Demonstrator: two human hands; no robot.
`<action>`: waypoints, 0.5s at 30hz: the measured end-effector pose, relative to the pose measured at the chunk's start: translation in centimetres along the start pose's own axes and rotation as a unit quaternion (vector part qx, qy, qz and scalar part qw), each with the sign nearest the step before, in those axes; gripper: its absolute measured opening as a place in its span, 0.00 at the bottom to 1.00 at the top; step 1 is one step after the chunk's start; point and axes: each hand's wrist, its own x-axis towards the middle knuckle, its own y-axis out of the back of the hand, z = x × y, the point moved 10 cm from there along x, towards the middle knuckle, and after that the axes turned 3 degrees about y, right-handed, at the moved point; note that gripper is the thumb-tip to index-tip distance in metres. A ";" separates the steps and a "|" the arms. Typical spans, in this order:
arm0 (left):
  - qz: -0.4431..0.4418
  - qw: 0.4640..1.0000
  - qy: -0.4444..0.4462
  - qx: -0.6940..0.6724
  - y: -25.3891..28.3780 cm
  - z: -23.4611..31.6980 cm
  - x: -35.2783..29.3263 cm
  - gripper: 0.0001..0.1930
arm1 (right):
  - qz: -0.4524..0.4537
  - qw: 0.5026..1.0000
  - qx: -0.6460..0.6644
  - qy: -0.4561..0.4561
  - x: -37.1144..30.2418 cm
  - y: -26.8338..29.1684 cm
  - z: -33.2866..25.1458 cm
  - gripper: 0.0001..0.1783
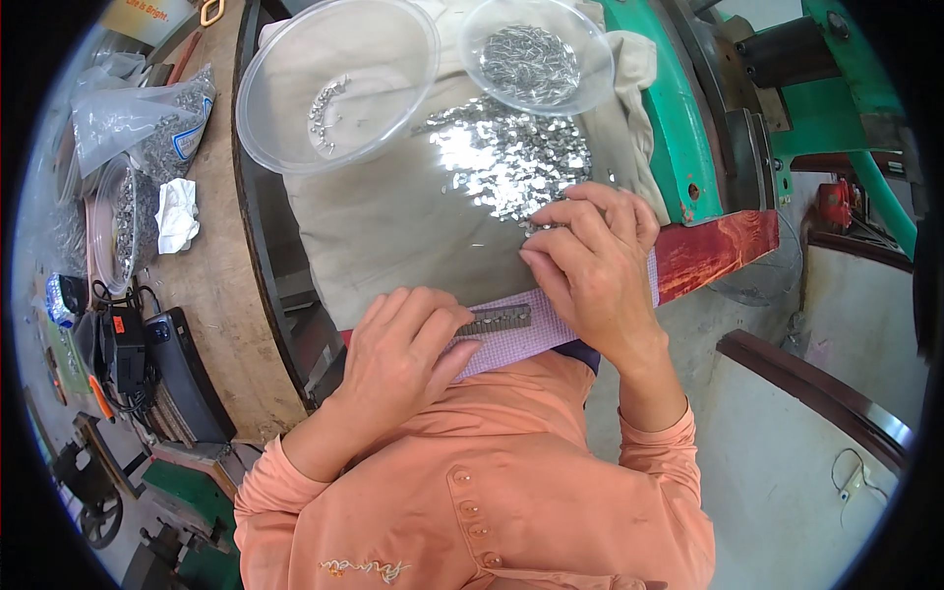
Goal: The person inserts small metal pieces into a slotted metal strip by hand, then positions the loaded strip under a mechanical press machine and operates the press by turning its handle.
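Left grip (398,344) clamped on the ridged bar (506,318); right grip (600,256), closure unclear, seemingly picking from silvery pieces (516,157) just beyond, calling for a fine pinch!

We are looking down from a head-worn fisheye, facing left hand (401,344) and right hand (598,258), at close range.

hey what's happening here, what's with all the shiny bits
Someone in an orange top is working with both hands over a greyish cloth. The left hand holds one end of a small dark metal strip. The right hand has its fingertips at the near edge of a pile of small shiny pieces. Beyond are two clear bowls: the left one has a few small pieces, the right one many slim metal ones.
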 end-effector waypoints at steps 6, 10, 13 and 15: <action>0.047 0.998 0.043 0.029 3.1 -0.3 -1.1 0.16 | 0.023 0.999 0.014 -0.022 -0.8 1.6 1.1 0.07; 0.073 0.996 0.051 0.027 3.6 -0.3 -1.4 0.13 | 0.024 0.999 0.023 -0.036 -1.4 1.8 1.6 0.08; 0.060 0.996 0.052 0.028 2.7 -0.3 -1.1 0.12 | 0.011 0.999 0.028 -0.021 -1.5 1.3 1.2 0.08; 0.057 0.997 0.045 0.025 2.3 0.0 -0.6 0.12 | 0.008 1.000 0.023 -0.016 -1.3 1.0 0.8 0.08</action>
